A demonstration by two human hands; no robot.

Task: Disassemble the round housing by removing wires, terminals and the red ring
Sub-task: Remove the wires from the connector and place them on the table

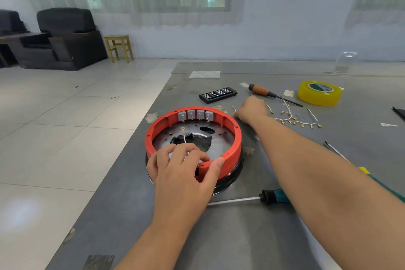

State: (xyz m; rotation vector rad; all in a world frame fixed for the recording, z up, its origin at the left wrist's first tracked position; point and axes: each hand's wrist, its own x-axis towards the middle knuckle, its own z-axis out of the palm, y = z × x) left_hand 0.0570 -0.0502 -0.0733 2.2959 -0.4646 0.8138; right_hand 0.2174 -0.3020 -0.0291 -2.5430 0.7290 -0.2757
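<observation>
Your left hand (182, 166) sits on the near rim of the red ring (230, 153), thumb pressed on the rim's outside, fingers curled and pinching a short white wire (184, 137). Wire runs away from you, yellow ring terminal (183, 128) at the far end, over the housing's metal plate (221, 138). Your right hand (252, 108) reaches far-right onto the table (241, 237), knuckles toward camera; fingers hidden, can't tell its grip. Loose wires (293, 119) lie just beside it. Four grey blocks (195, 114) line the ring's far inside wall.
</observation>
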